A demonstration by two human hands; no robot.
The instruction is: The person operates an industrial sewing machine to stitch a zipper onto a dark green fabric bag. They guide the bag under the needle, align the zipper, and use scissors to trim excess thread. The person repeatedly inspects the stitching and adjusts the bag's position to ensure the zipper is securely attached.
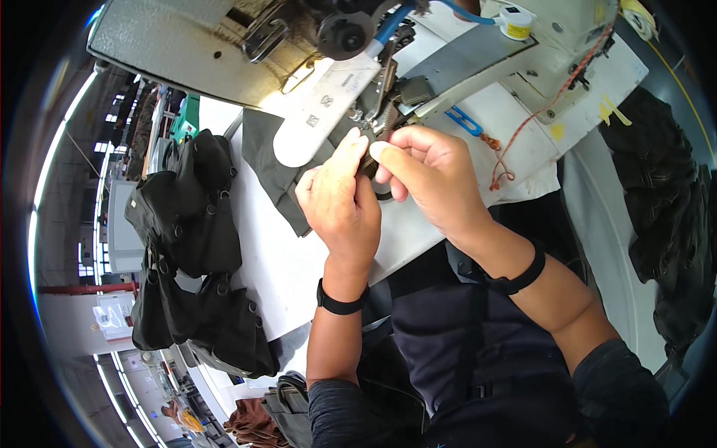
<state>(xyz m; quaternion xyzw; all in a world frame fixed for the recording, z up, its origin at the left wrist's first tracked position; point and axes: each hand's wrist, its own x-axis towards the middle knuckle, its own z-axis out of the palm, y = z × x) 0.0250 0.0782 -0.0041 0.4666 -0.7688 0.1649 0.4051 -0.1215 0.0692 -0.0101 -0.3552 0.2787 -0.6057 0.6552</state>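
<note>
Left hand [337, 201] palm-down over dark cloth [272, 168], fingers extended, close together; right hand [432, 170] just beside, fingers curled, thumb toward index, can't tell if pinching anything.

The sewing machine [187, 52] is cut off above; in front of it, the left hand [340, 201] partly hides the dark cloth [270, 164].

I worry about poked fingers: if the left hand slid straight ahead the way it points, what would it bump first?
The left hand would probably meet small metal parts of the sewing machine first, though depth is unclear.
</note>
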